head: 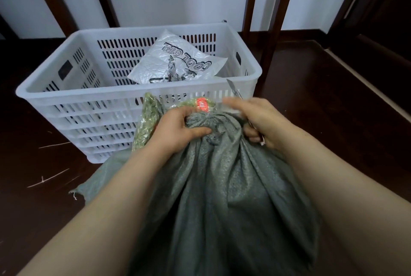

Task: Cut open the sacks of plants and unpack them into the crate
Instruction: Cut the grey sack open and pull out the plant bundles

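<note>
A white slotted crate stands on the dark floor with a crumpled white printed plastic bag inside. Just in front of it, a grey-green woven sack has clear packets of green plants poking from its mouth. The left hand grips the sack's bunched neck. The right hand, beside the neck, is curled round a thin blade.

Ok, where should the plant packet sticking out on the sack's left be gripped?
Probably by its upper end, coming from above and the left: the plant packet stands nearly upright with its top clear of the sack, while the left hand covers its right edge.
</note>
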The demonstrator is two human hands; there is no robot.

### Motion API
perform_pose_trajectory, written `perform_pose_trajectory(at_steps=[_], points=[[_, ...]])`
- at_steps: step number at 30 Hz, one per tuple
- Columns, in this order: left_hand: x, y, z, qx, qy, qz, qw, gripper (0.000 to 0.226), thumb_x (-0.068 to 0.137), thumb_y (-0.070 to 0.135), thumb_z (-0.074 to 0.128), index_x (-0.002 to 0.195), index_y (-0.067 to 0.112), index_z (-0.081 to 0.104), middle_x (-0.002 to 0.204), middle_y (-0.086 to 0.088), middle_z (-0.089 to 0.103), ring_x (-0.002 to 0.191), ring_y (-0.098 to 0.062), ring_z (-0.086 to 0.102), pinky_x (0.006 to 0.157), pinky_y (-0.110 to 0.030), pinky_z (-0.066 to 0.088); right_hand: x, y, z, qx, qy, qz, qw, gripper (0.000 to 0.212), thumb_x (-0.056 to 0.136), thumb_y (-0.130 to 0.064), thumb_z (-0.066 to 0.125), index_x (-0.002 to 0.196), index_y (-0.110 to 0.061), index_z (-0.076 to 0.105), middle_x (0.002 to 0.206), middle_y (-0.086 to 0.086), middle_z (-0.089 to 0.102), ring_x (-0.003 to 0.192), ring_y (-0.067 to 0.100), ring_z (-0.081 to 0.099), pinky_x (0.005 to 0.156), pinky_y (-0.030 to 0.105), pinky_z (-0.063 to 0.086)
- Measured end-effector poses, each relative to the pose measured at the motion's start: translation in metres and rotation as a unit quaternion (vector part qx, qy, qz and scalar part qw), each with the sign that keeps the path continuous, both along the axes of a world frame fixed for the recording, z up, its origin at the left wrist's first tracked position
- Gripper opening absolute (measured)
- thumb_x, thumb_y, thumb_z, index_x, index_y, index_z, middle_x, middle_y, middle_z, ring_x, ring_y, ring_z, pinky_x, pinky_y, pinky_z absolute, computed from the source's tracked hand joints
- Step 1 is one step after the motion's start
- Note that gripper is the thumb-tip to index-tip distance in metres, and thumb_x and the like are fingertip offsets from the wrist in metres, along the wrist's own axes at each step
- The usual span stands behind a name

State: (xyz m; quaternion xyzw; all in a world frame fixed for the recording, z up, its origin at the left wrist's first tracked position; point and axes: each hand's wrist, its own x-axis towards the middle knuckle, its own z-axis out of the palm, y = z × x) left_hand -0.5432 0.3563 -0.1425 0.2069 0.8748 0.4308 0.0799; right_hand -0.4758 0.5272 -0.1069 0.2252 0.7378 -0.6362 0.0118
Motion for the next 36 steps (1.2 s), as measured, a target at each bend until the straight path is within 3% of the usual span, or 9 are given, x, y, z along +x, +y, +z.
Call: perform_pose_trajectory(at_steps=[3,5,7,11,14,17,24,30,36], points=[[-0.002,0.001,-0.003,-0.009,0.017,0.019,1.0,0.061,0.065,0.028,0.086,0.119,0.014,0.062,0.116,-0.003,0.067,0.109,-0.02,0.061,0.1,-0.03,0.044,-0.001,-0.005,0.012,0.129,0.031,-0.017,0.991,0.034,0.098,-0.047,0.036,0.085,-0.021,0.053,0.081,0.004,0.058,0.037,0.008,0.04,0.033,0.016,0.024],[-0.003,0.004,-0.005,-0.02,0.03,0.025,0.999,0.069,0.065,0.029,0.085,0.127,0.013,0.058,0.125,-0.004,0.062,0.117,-0.019,0.056,0.099,-0.023,0.038,0.003,-0.012,0.012,0.056,0.038,0.012,0.998,0.039,0.102,-0.039,0.031,0.082,-0.015,0.054,0.065,0.006,0.053,0.027,0.005,0.032,0.03,0.014,0.019],[-0.003,0.006,-0.006,-0.028,0.04,0.026,0.998,0.059,0.066,0.029,0.085,0.12,0.014,0.063,0.114,-0.004,0.067,0.109,-0.02,0.06,0.09,-0.023,0.041,0.009,-0.023,0.01,-0.06,0.012,0.051,0.997,0.037,0.104,-0.034,0.032,0.086,-0.009,0.054,0.055,0.006,0.047,0.025,0.005,0.025,0.032,0.009,0.017],[-0.003,0.008,-0.009,-0.026,0.048,0.043,0.998,0.028,0.069,0.022,0.082,0.094,0.016,0.072,0.087,-0.005,0.071,0.086,-0.022,0.065,0.076,-0.031,0.049,0.011,-0.033,0.002,-0.084,0.006,0.084,0.993,0.034,0.104,-0.031,0.034,0.086,-0.009,0.052,0.066,0.01,0.062,0.029,0.008,0.031,0.03,0.01,0.018],[-0.002,0.009,-0.01,-0.035,0.067,0.056,0.996,0.017,0.072,0.022,0.078,0.084,0.014,0.069,0.084,-0.009,0.07,0.083,-0.024,0.063,0.074,-0.033,0.047,0.011,-0.042,0.01,-0.013,0.043,0.091,0.995,0.034,0.104,-0.031,0.033,0.08,-0.013,0.051,0.08,0.01,0.068,0.029,0.008,0.034,0.031,0.011,0.021],[-0.002,0.009,-0.009,-0.041,0.062,0.066,0.995,0.015,0.071,0.02,0.075,0.071,0.021,0.059,0.078,-0.007,0.066,0.08,-0.023,0.06,0.071,-0.032,0.044,0.005,-0.051,0.013,0.005,0.092,0.091,0.992,0.035,0.104,-0.03,0.033,0.077,-0.014,0.05,0.075,0.007,0.066,0.031,0.009,0.038,0.03,0.012,0.023],[-0.005,0.011,-0.007,0.028,-0.026,0.063,0.997,0.046,0.058,0.015,0.089,0.099,0.015,0.068,0.089,-0.001,0.067,0.082,-0.013,0.061,0.08,-0.021,0.046,0.004,-0.013,-0.039,0.159,0.059,0.099,0.98,0.035,0.103,-0.025,0.033,0.074,-0.017,0.049,0.068,0.002,0.062,0.056,0.017,0.059,0.045,0.022,0.042],[-0.011,0.008,-0.008,0.085,-0.074,0.083,0.99,0.064,0.054,0.011,0.09,0.112,0.004,0.065,0.108,-0.003,0.067,0.1,-0.014,0.062,0.087,-0.018,0.043,0.01,-0.005,-0.043,0.354,0.066,0.159,0.919,0.031,0.101,-0.033,0.037,0.078,-0.023,0.056,0.063,-0.009,0.052,0.07,0.015,0.056,0.074,0.036,0.047],[-0.009,0.009,-0.007,0.105,-0.1,0.098,0.985,0.057,0.051,0.009,0.091,0.104,0.005,0.068,0.097,-0.003,0.071,0.089,-0.017,0.066,0.089,-0.029,0.052,0.012,-0.012,-0.041,0.45,0.032,0.166,0.877,0.035,0.101,-0.042,0.027,0.086,-0.025,0.054,0.084,-0.001,0.062,0.087,0.024,0.058,0.079,0.04,0.048]])
